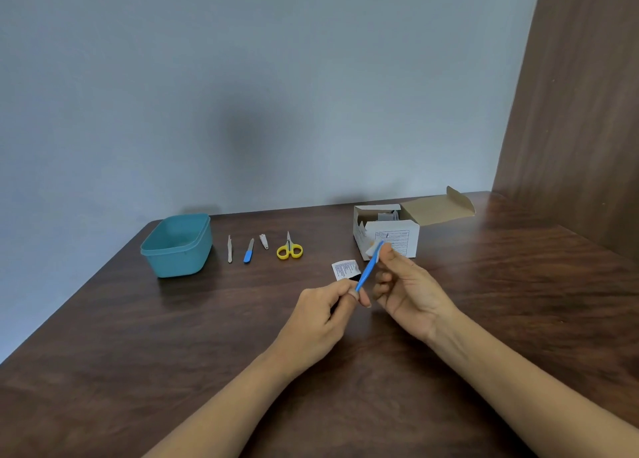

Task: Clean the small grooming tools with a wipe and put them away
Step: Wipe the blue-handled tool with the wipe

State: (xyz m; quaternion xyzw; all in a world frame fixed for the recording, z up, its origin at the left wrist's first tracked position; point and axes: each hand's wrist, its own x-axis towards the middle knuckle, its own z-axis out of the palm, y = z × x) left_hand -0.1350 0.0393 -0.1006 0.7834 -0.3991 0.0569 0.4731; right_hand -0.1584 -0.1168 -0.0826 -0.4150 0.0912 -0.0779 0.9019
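I see the left hand (321,319) pinching the lower end of the blue-handled tool (367,270), fingers curled. The right hand (408,284) pinches what looks like a white wipe (371,250) round the tool's upper tip. A torn sachet (345,269) lies just beyond the left grip, with the teal tub (176,246) well off to its left.

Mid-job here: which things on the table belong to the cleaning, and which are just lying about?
In the job: blue tool in the left hand, wipe in the right hand, tweezers, nail file, clippers, scissors, teal tub, box of wipes.
Lying about: torn packet on the table.
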